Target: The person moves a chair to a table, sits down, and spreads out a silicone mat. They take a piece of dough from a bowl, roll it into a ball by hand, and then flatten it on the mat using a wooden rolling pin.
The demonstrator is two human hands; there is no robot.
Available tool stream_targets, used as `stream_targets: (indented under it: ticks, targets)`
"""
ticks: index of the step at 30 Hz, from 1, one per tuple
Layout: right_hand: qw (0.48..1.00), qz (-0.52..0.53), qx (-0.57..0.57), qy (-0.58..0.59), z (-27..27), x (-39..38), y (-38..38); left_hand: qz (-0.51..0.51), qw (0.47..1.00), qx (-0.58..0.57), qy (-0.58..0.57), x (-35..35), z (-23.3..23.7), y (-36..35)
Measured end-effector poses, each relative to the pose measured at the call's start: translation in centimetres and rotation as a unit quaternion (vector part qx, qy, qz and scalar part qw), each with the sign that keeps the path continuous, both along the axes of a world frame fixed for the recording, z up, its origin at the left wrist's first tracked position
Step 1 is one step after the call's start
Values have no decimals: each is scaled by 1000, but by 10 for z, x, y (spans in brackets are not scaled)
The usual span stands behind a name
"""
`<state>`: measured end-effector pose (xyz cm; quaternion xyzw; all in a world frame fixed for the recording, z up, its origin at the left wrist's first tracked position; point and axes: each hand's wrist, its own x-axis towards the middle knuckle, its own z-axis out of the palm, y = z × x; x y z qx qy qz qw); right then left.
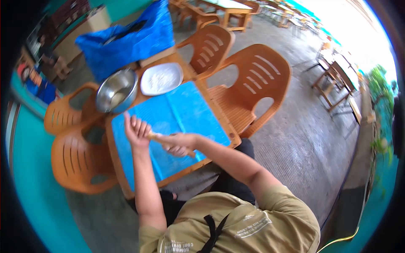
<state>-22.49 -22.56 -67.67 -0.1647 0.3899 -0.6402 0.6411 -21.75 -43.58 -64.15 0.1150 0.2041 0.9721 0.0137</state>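
Observation:
Over a blue mat (185, 105) on the wooden table, my right hand (179, 144) is closed around a slim light-wood rolling pin (155, 136). The pin slants, and its other end shows below my right fingers. My left hand (138, 131) is at the pin's near-left end, with its palm turned up, thumb stretched out and fingers loosely bent. Whether the left palm touches the pin's tip is hard to make out. At the table's far side stand a metal bowl (127, 76) with something pale inside and a white dish (177, 77) of white powder.
A large blue plastic bag (147, 36) stands at the table's far end. Orange plastic chairs (270, 74) flank the table on the right, and others (78, 162) on the left. Another person (52, 59) sits at the far left. Wooden desks (344, 71) stand farther right.

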Motion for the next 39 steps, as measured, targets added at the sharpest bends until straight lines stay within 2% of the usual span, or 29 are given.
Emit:
stream_targets:
  ticks: [1, 3, 4, 5, 6, 8, 10, 12, 13, 14, 15, 16, 17, 18, 19, 20, 22, 24, 25, 26, 28, 29, 30, 31, 32, 34, 36, 37, 39]
  targets:
    - [997, -37, 12, 66, 25, 12, 5, 23, 1000, -11, -10, 1, 6, 0]
    - [978, -98, 35, 179, 38, 22, -1, 146, 974, -102, -140, -1, 20, 4]
    - [917, -119, 91, 371, 49, 25, -4, 220, 942, -134, -214, -2, 26, 8]
    - [619, -237, 114, 740, 1, 20, -13, 304, 902, -127, -278, -4, 30, 12]
    - [625, -227, 103, 740, 1, 21, -17, 331, 885, -94, -313, -8, 23, 4]
    - [455, -245, 198, 833, 7, 22, -20, 393, 857, -84, -322, -15, 8, 1]
    - [476, -255, 192, 820, 1, 21, -26, 405, 868, -109, -265, -11, -1, 9]
    - [689, -192, 249, 654, 8, 20, -28, 286, 920, -123, -237, 7, 2, 17]
    - [833, -124, 301, 448, 51, 29, -26, 291, 918, -124, -238, 15, -1, 19]
    - [834, -120, 297, 448, 48, 26, -26, 233, 946, -87, -207, 21, -6, 20]
    - [875, -117, 271, 384, 41, 23, -26, 174, 968, -50, -174, 26, -10, 21]
    - [910, -113, 243, 317, 36, 21, -26, 179, 967, -51, -175, 29, -11, 24]
    - [894, -124, 221, 370, 33, 21, -27, 216, 952, -48, -210, 29, -11, 28]
    - [894, -120, 217, 373, 26, 25, -32, 252, 935, -44, -244, 29, -10, 31]
    - [748, -177, 194, 610, 14, 32, -37, 258, 934, -42, -244, 28, -10, 34]
    - [541, -223, 152, 796, 4, 37, -43, 303, 915, -59, -259, 27, -11, 36]
    - [549, -258, 107, 788, -10, 41, -51, 389, 870, -94, -287, 24, -13, 36]
    - [548, -243, 139, 788, -19, 37, -48, 393, 880, -88, -251, 27, -18, 34]
    - [613, -206, 250, 720, -6, 39, -48, 352, 902, -129, -212, 30, -21, 35]
    - [615, -205, 247, 721, -1, 36, -44, 309, 919, -170, -175, 36, -18, 38]
    - [752, -130, 186, 619, 8, 22, -38, 285, 927, -148, -192, 43, -16, 37]
    - [836, -101, 334, 424, 41, 26, -46, 252, 942, -98, -199, 45, -20, 31]
    - [836, -98, 334, 423, 33, 29, -47, 218, 953, -47, -205, 48, -24, 26]
    - [787, -115, 247, 553, 20, 32, -47, 249, 939, -69, -226, 50, -17, 20]
    - [715, -129, 152, 670, 17, 35, -49, 251, 939, -68, -224, 49, -17, 13]
    - [699, -127, 145, 689, 12, 40, -52, 329, 894, -35, -302, 47, -24, 0]
    - [483, -222, 80, 843, 5, 43, -56, 368, 874, -6, -318, 44, -33, -11]
    - [481, -222, 76, 845, 8, 46, -56, 391, 867, 9, -308, 45, -30, -13]
    - [567, -100, 272, 771, 16, 50, -53, 420, 855, -1, -303, 51, -26, -18]
